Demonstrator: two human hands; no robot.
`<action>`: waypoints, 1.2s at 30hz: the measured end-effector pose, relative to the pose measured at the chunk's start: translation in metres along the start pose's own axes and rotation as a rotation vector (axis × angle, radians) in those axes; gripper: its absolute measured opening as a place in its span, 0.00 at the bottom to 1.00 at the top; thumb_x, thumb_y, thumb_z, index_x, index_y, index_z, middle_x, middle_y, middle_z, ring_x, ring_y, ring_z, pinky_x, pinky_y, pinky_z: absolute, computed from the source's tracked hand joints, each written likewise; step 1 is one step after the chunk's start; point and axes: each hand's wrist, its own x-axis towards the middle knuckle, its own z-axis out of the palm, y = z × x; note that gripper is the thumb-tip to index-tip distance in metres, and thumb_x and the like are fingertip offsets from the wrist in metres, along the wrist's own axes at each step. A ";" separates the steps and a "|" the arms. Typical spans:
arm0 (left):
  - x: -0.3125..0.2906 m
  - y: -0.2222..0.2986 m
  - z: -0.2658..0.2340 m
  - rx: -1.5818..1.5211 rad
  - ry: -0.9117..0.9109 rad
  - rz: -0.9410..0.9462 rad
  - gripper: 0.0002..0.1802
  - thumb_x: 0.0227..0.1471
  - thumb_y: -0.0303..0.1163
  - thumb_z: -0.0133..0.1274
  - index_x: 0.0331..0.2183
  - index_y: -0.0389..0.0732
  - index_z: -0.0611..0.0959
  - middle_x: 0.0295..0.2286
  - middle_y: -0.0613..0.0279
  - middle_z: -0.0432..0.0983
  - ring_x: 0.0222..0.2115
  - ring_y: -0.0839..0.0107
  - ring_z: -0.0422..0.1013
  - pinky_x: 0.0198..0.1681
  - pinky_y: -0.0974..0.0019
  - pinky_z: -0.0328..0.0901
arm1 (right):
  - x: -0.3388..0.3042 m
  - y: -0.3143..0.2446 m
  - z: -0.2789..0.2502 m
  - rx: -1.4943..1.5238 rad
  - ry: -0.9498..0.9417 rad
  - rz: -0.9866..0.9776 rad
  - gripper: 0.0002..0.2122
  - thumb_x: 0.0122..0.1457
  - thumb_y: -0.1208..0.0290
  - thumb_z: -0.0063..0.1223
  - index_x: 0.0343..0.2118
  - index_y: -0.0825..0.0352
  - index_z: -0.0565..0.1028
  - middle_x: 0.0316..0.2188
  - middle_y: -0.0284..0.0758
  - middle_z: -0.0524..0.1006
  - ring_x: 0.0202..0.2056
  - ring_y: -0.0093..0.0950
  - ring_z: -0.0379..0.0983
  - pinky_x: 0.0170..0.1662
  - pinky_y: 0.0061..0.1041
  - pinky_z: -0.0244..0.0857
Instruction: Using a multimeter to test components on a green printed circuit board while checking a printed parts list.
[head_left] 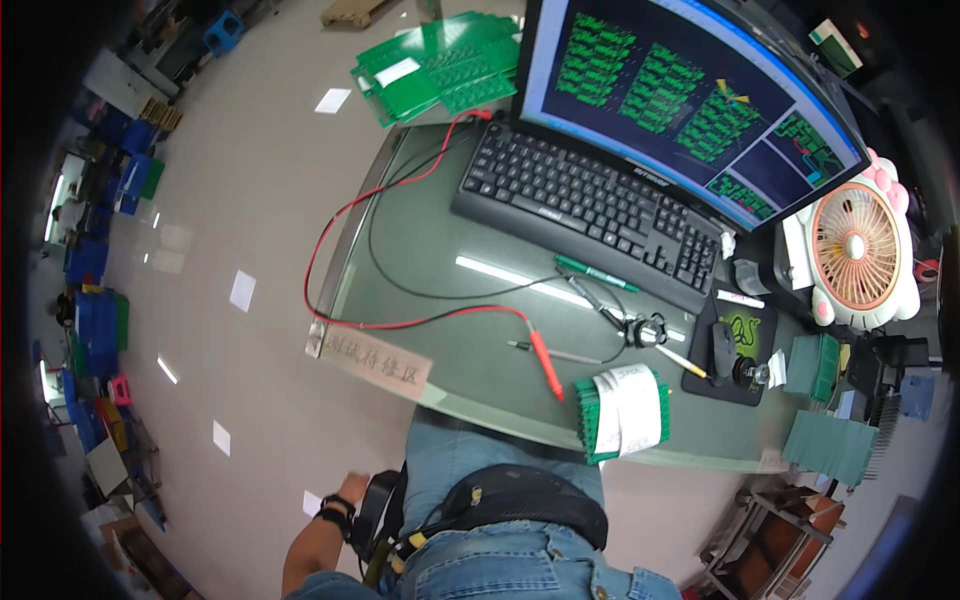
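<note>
My left hand (352, 487) hangs low beside my left hip, a black band on its wrist. It is close to a black pouch (374, 508) at my waist; its fingers are too hidden to read. My right hand does not show. On the desk's front edge in front of me lies a bundle of green circuit boards (579, 425) with white paper (628, 408) wrapped round it. Left of the bundle rests a red test probe (545, 362) on its cable. A thin dark probe (560, 353) lies beside it, near a black-handled tool (645, 331).
Behind these stand a black keyboard (590, 215) and a monitor (690, 90) with green board layouts. A green pen (597, 273) lies before the keyboard. To the right are a mouse (722, 350) and a fan (855, 248). More green boards (465, 60) extend past the desk's far left corner.
</note>
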 end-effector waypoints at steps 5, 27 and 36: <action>-0.004 0.055 -0.017 -0.447 -0.290 -0.500 0.40 0.56 0.56 0.33 0.38 0.23 0.77 0.38 0.29 0.72 0.46 0.43 0.68 0.50 0.57 0.60 | 0.005 0.000 0.000 0.008 0.032 -0.015 0.18 0.58 0.59 0.47 0.46 0.68 0.71 0.37 0.33 0.73 0.42 0.28 0.68 0.45 0.33 0.62; 0.087 0.030 -0.015 -0.214 0.399 -0.634 0.29 0.62 0.41 0.35 0.25 0.26 0.78 0.23 0.43 0.76 0.24 0.49 0.72 0.32 0.59 0.68 | 0.027 0.004 0.021 -0.170 -0.050 0.085 0.21 0.54 0.58 0.54 0.47 0.65 0.72 0.45 0.34 0.74 0.48 0.29 0.67 0.52 0.36 0.58; 0.093 -0.014 0.014 -0.446 0.630 -0.297 0.31 0.61 0.44 0.37 0.17 0.28 0.75 0.13 0.44 0.70 0.15 0.54 0.63 0.20 0.50 0.56 | 0.040 0.005 0.016 -0.094 0.020 0.016 0.14 0.51 0.63 0.60 0.36 0.67 0.76 0.32 0.33 0.77 0.36 0.27 0.72 0.42 0.30 0.66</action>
